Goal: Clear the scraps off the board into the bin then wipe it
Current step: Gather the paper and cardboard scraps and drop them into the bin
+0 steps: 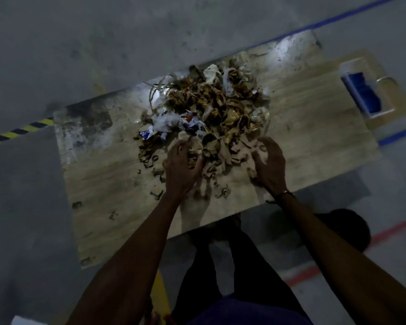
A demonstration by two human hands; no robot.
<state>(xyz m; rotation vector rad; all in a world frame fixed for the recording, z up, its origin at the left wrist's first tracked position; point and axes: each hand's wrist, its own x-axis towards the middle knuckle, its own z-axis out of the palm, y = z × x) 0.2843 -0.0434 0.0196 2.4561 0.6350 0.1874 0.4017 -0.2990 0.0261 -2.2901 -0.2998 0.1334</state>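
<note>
A large pale wooden board [314, 127] lies on the grey floor, dirty at its left end. On its middle sits a heap of scraps [211, 106]: brown cardboard shreds, white paper, foil and string. My left hand [178, 167] rests on the near left side of the heap, fingers curled into the cardboard shreds. My right hand [270, 160] cups the near right side, fingers bent around loose pieces. Smaller bits [155, 191] lie scattered on the board to the left of my left hand. No bin can be made out with certainty.
A white container with blue contents [361, 95] sits at the board's far right end. A dark round object [347, 228] lies on the floor near my right forearm. Floor tape runs nearby: yellow-black [19, 132], blue [399, 134], red [394, 231]. My legs [234, 266] stand by the board's near edge.
</note>
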